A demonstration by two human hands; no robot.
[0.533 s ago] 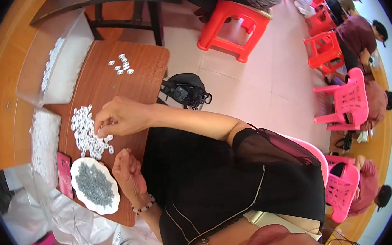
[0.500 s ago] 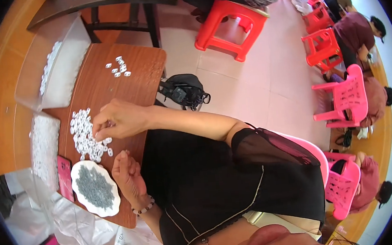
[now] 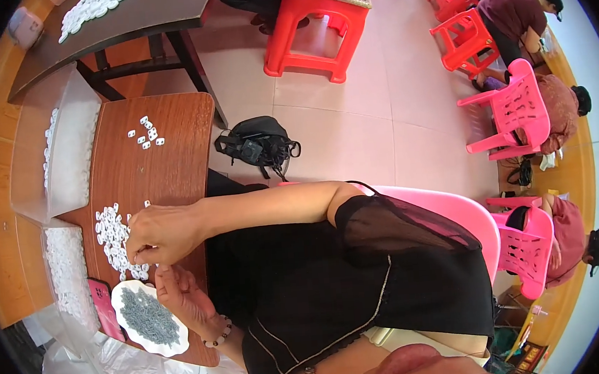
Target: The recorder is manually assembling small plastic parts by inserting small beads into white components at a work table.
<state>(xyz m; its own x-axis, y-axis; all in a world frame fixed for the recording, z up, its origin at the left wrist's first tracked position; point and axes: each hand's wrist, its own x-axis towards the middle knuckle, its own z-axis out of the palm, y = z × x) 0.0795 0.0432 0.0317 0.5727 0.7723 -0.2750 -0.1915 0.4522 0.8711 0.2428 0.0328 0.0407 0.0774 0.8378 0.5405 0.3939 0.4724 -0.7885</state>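
Note:
My right hand (image 3: 164,234) is closed, thumb and fingers pinched, over the edge of a heap of small white plastic pieces (image 3: 111,233), oval with dark slots. Just below it my left hand (image 3: 183,294), with a beaded bracelet (image 3: 222,331) at the wrist, is closed too, its fingertips pinched close to those of the right. Whatever either pinch holds is too small or hidden to name. Beside the left hand stands a white scalloped dish (image 3: 180,345) of small grey pin-like parts (image 3: 146,317). Several white pieces (image 3: 147,133) lie apart, farther up the brown table (image 3: 154,174).
Clear bins of white pieces (image 3: 66,265) line the table's left side. A pink phone (image 3: 105,308) lies by the dish. Plastic bags (image 3: 75,373) hang below. On the floor are a black bag (image 3: 259,144) and a red stool (image 3: 316,38); people sit along the right wall.
My right hand has come down to my left hand, and their fingertips now nearly meet. The whole view has shifted, bringing more of the dark far table into sight.

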